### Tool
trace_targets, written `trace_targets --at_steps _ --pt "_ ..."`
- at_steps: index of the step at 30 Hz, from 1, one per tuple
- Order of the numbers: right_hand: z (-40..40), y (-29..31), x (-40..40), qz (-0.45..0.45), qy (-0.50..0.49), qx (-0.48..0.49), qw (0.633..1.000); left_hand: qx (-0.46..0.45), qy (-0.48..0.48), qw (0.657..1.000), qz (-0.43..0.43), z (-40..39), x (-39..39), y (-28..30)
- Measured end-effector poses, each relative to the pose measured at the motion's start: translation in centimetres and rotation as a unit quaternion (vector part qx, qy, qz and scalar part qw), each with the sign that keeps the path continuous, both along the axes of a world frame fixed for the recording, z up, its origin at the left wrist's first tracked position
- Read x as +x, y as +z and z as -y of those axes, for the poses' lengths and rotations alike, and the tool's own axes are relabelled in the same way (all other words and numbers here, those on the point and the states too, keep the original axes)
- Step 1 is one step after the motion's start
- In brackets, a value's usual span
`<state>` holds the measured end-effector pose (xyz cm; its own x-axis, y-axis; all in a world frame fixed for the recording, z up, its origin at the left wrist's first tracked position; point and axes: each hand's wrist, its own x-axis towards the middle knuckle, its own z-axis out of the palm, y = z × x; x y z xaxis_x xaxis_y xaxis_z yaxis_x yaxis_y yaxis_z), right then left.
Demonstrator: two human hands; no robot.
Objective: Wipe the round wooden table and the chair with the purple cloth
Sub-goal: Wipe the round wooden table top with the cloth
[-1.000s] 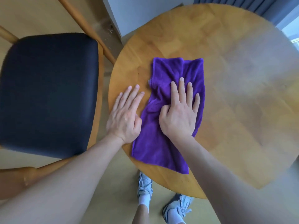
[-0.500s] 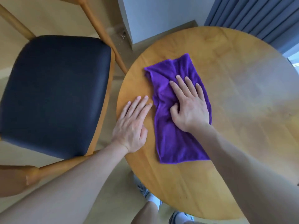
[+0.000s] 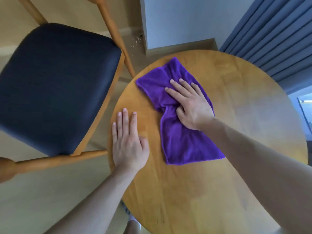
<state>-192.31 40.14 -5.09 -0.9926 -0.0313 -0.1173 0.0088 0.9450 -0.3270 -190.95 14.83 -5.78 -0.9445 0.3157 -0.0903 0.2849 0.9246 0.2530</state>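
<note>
The purple cloth (image 3: 182, 142) lies crumpled on the left half of the round wooden table (image 3: 236, 115), its far corner close to the table's far-left rim. My right hand (image 3: 190, 105) presses flat on the cloth's upper part, thumb bunching a fold. My left hand (image 3: 128, 141) rests flat on bare wood at the table's left edge, fingers together, holding nothing, apart from the cloth. The chair (image 3: 55, 88), with a dark padded seat and light wooden frame, stands just left of the table.
A white wall corner (image 3: 177, 22) with a skirting board stands behind the table. Blue-grey curtains (image 3: 273, 36) hang at the back right. Small bits of debris (image 3: 137, 40) lie on the beige floor by the wall. My leg shows under the table's near edge.
My right hand has pushed the cloth away from me toward the table's far-left edge. My left hand stayed flat near the left rim. The head camera tilted, showing more wall and curtain.
</note>
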Motion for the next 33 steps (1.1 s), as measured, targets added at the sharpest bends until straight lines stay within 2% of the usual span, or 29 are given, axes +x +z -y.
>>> trace_targets --at_steps 3,5,6,8,11,13,14,16,19,21,23,25,27,28,30,33 --pt "2.1 -0.5 -2.6 -0.003 -0.182 -0.033 0.983 -0.016 0.053 0.998 0.005 -1.6 0.7 -0.1" --pt "5.2 -0.5 -3.4 0.01 -0.237 -0.053 0.97 -0.029 0.045 0.999 0.006 -1.2 0.9 -0.2" --pt "6.5 -0.5 -3.4 0.015 -0.213 -0.047 0.976 -0.032 0.044 0.999 0.006 -1.0 0.9 -0.2" --pt "7.4 -0.3 -2.4 0.02 -0.078 -0.018 0.997 -0.036 0.046 0.998 0.006 -0.9 1.0 -0.2" --pt "4.1 -0.1 -1.2 0.024 0.135 -0.009 0.991 -0.04 0.048 0.998 0.009 -1.1 0.9 0.0" --pt "1.0 0.2 -1.5 0.018 0.165 -0.017 0.986 -0.036 0.055 0.998 0.011 -1.1 0.9 0.1" --pt "-0.3 0.3 -2.0 0.009 0.136 -0.023 0.99 -0.033 0.058 0.998 0.013 -1.1 0.8 0.1" --pt "-2.3 0.1 -3.2 -0.007 0.004 -0.033 0.999 -0.033 0.056 0.998 0.012 -1.2 0.8 0.0" --pt "-0.2 -0.4 -6.3 -0.008 -0.215 -0.027 0.976 -0.032 0.058 0.998 0.001 -1.0 0.7 -0.5" --pt "2.5 -0.4 -7.9 0.006 -0.259 -0.037 0.965 -0.027 0.057 0.998 0.0 -0.9 0.8 -0.5" --pt "4.6 -0.4 -8.2 0.014 -0.164 -0.024 0.986 -0.025 0.054 0.998 0.004 -0.9 1.0 -0.4" --pt "4.9 -0.3 -7.8 0.02 0.018 0.006 1.0 -0.025 0.052 0.998 0.008 -0.9 1.0 -0.1" --pt "3.0 -0.1 -7.8 0.026 0.152 0.006 0.988 -0.02 0.05 0.998 0.009 -0.9 0.9 0.1" --pt "1.6 0.0 -8.1 0.026 0.179 -0.01 0.983 -0.017 0.05 0.999 0.008 -1.0 0.9 0.1" --pt "-1.1 0.1 -8.9 0.013 0.137 -0.037 0.99 -0.01 0.052 0.999 0.005 -1.0 0.7 0.0" --pt "-2.9 0.3 -10.5 -0.002 -0.108 -0.074 0.991 -0.01 0.051 0.999 0.003 -0.9 0.6 -0.1"
